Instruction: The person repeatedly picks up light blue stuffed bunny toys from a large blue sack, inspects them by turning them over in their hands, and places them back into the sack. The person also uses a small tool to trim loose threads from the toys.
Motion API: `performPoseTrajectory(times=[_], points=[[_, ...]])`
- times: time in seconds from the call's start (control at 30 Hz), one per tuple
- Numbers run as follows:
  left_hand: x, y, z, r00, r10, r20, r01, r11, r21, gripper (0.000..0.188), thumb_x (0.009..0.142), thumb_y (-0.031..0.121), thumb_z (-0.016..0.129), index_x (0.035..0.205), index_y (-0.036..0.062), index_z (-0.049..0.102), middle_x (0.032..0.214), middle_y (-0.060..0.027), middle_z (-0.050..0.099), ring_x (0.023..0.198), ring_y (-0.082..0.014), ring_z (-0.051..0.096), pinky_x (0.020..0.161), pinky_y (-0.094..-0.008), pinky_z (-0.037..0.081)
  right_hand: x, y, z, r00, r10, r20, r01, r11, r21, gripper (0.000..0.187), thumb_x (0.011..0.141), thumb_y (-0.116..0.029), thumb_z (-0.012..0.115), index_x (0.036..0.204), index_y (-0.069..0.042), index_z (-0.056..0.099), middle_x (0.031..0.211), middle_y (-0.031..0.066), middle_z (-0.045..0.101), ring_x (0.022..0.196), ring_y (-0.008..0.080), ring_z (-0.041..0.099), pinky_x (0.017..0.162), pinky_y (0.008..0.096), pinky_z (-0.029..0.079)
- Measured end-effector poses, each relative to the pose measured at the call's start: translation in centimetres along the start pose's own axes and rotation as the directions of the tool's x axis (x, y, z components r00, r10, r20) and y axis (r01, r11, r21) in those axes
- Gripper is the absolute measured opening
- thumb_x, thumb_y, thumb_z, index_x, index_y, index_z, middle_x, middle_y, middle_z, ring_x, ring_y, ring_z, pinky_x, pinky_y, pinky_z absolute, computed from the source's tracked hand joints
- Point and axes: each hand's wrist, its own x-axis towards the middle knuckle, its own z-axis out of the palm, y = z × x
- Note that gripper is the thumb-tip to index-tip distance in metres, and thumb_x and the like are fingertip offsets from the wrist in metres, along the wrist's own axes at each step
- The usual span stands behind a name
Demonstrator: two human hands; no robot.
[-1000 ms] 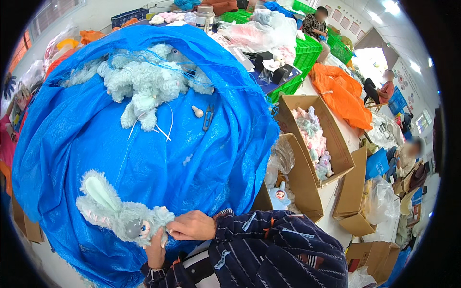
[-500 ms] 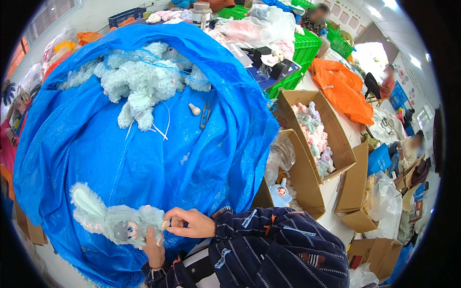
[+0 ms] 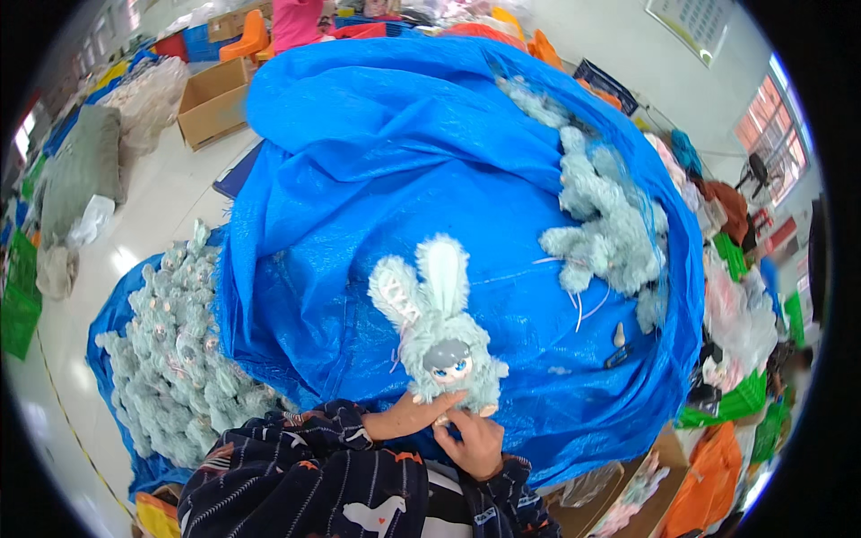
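A pale blue-green plush rabbit doll (image 3: 448, 345) stands upright before me, ears up, its blue-eyed face turned toward me. White lacing crosses one ear. My left hand (image 3: 408, 417) is closed around the doll's lower body from the left. With bent fingers, my right hand (image 3: 473, 444) pinches at the doll's foot; whether it also holds anything small is hidden. Under the doll spreads a blue plastic sheet (image 3: 359, 215). More plush rabbits (image 3: 610, 215) lie on it to the right, with loose white cords. Near them are a small bulb-shaped handle (image 3: 619, 334) and dark thread snips (image 3: 618, 357).
At left, a heap of similar plush toys (image 3: 166, 345) fills another blue sheet. Beyond it stand a cardboard box (image 3: 213, 103) and an orange chair (image 3: 247, 38). Green crates (image 3: 731, 403), an orange cloth (image 3: 704, 480) and an open carton (image 3: 664, 475) crowd the right side.
My view has swung left, bringing the heap of plush toys into sight. The doll has gone from lying sideways to upright. Both hands remain on its lower end.
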Motion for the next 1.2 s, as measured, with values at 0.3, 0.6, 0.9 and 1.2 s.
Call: performPoseTrajectory(times=[0.3, 0.6, 0.9, 1.2], points=[[0.0, -2.2, -1.8, 0.844, 0.503, 0.187, -0.456, 0.487, 0.745, 0.043, 0.082, 0.009, 0.052, 0.124, 0.0145, 0.045, 0.125, -0.0107, 0.04, 0.115, -0.0263, 0.039, 0.095, -0.0385, 0.03, 0.2, -0.9, 1.5, 0.913, 0.407, 0.001, -0.382, 0.857, 0.345, 0.024, 0.069, -0.009, 0.071, 0.075, -0.002, 0.048, 0.06, 0.0086, 0.058, 0.052, 0.0119, 0.059, 0.047, 0.0232, 0.045], [0.2, 0.1, -4.9, 0.979, 0.173, -0.106, -0.145, 0.961, 0.234, 0.029, 0.084, 0.007, 0.052, 0.113, 0.0101, 0.054, 0.115, -0.0077, 0.049, 0.109, -0.0184, 0.045, 0.092, -0.0315, 0.034, -0.1, -0.4, 2.1, 0.862, 0.415, 0.291, -0.506, 0.672, 0.541, 0.021, 0.074, -0.005, 0.065, 0.092, 0.002, 0.055, 0.068, 0.0051, 0.061, 0.063, 0.008, 0.058, 0.055, 0.0216, 0.046], [-7.8, 9.0, -20.7, 0.432, 0.074, -0.899, -0.522, 0.834, -0.182, 0.024, 0.085, 0.028, 0.054, 0.102, 0.0107, 0.052, 0.088, 0.0005, 0.054, 0.073, -0.01, 0.051, 0.055, -0.0249, 0.039, 2.6, 7.9, -7.0, 0.6, 0.765, -0.237, -0.459, 0.571, 0.681, 0.018, 0.087, -0.017, 0.049, 0.096, -0.002, 0.052, 0.063, 0.0011, 0.047, 0.056, 0.0061, 0.044, 0.046, 0.0194, 0.038], [-25.4, -0.2, -28.7, 0.084, -0.176, -0.981, -0.444, 0.875, -0.195, 0.024, 0.086, 0.038, 0.049, 0.09, 0.0147, 0.053, 0.069, 0.0058, 0.049, 0.049, -0.0064, 0.036, 0.041, -0.0195, 0.023, 0.6, 8.0, -2.4, 0.721, 0.688, 0.079, -0.533, 0.478, 0.698, 0.017, 0.088, -0.019, 0.048, 0.096, -0.004, 0.052, 0.065, 0.0001, 0.046, 0.056, 0.0062, 0.043, 0.047, 0.0181, 0.036]])
